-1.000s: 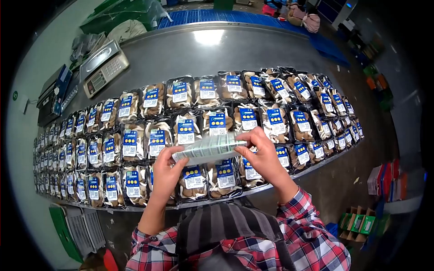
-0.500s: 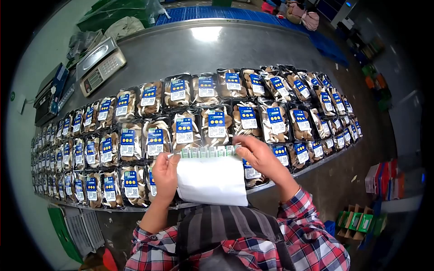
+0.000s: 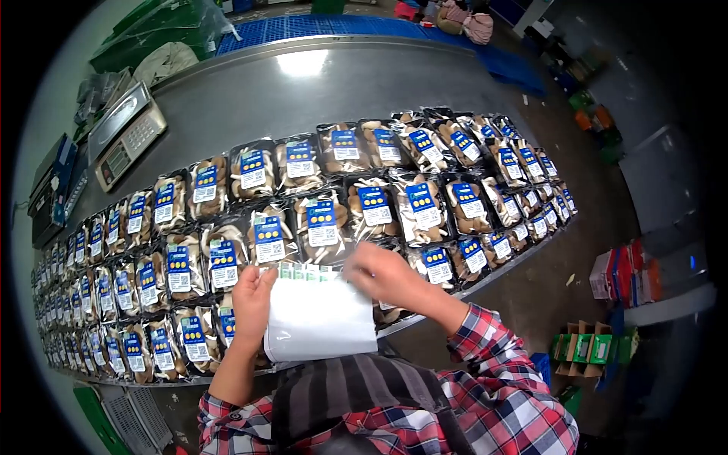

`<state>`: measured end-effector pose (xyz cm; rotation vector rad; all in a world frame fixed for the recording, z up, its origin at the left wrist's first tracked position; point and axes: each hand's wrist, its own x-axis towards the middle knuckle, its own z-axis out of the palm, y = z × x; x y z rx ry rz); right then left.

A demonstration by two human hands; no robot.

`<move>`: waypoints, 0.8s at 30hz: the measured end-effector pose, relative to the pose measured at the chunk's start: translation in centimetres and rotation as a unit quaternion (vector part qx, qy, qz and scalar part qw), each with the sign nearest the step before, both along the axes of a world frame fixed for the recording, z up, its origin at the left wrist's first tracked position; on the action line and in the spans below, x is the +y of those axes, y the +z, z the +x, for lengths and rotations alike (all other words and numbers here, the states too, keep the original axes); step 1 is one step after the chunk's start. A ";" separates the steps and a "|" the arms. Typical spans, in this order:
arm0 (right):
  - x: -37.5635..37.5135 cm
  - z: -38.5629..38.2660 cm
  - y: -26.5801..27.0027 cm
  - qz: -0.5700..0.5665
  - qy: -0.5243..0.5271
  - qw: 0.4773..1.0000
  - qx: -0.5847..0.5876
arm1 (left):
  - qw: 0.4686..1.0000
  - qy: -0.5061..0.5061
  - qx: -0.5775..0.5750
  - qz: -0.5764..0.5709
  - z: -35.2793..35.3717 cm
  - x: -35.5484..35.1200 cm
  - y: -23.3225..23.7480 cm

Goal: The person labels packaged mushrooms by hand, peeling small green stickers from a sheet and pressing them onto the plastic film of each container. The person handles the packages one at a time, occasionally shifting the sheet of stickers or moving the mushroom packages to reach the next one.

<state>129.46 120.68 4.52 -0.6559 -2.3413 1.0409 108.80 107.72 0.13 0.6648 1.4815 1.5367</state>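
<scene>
My left hand grips the upper left corner of a white sheet, its thumb over the edge. A row of small green-and-white labels runs along the sheet's top. At the right end of that row is my right hand, fingers curled together and slightly blurred; whatever they pinch is hidden. Just beyond the sheet lie black trays of mushrooms under clear film, such as this mushroom tray with a blue-and-white label. Several trays to the left also carry a small green label.
Rows of mushroom trays cover the near part of the metal table. A weighing scale stands at the back left. Cardboard boxes sit on the floor at right. Other people are far off at the top.
The view has shifted, so the trays appear further left. My right hand has moved inward over the right end of the label row, and its fingers have curled in. My left hand still holds the sheet.
</scene>
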 end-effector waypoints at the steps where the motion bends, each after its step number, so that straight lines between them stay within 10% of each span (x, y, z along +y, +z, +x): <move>1: 1.1 0.4 -1.0 -0.100 -0.062 0.992 0.034 | 1.000 0.003 0.001 -0.007 -0.2 0.0 -0.6; 4: 7.7 2.8 -2.0 -0.284 -0.272 0.919 -0.025 | 1.000 0.008 -0.003 -0.012 -0.7 -0.4 -1.2; 11: 18.2 7.1 -12.1 0.135 -0.306 0.924 -0.184 | 0.999 0.012 0.010 -0.031 -0.8 0.3 0.1; 14: 15.6 3.7 -7.2 0.088 -0.411 0.856 -0.299 | 0.998 0.018 0.011 -0.053 -1.1 0.6 0.9; 24: 32.5 5.1 -7.8 -0.002 -0.327 0.936 -0.128 | 0.994 0.075 0.003 -0.078 -1.9 1.2 0.7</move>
